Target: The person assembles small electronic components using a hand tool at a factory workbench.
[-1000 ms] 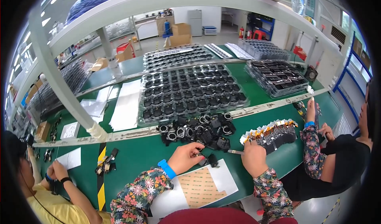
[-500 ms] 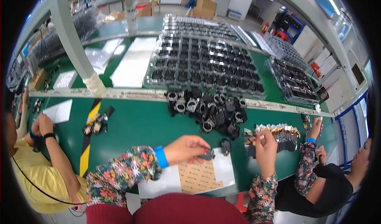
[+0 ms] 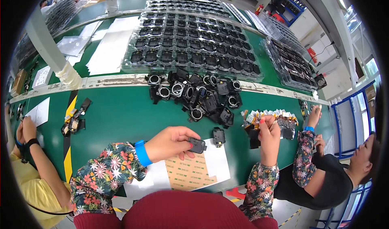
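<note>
My left hand pinches a small black plastic housing between thumb and fingers, over a sheet of tan backing paper with peel-off stickers' look. To the right, my right hand is closed in a pinch above a row of small dark modules with silvery and orange flex cables. Whatever lies between its fingertips is too small to make out. Another black housing rests between my hands, at the edge of the white paper.
A heap of black housings with round rings lies ahead. Behind it, beyond a pale ledge, stand clear trays full of black parts. People work on both sides; loose parts lie by the yellow-black tape.
The view has shifted, so the bench appears further left and higher. My left hand still holds the housing, now turned flatter. My right hand has moved closer over the row of flex-cable modules.
</note>
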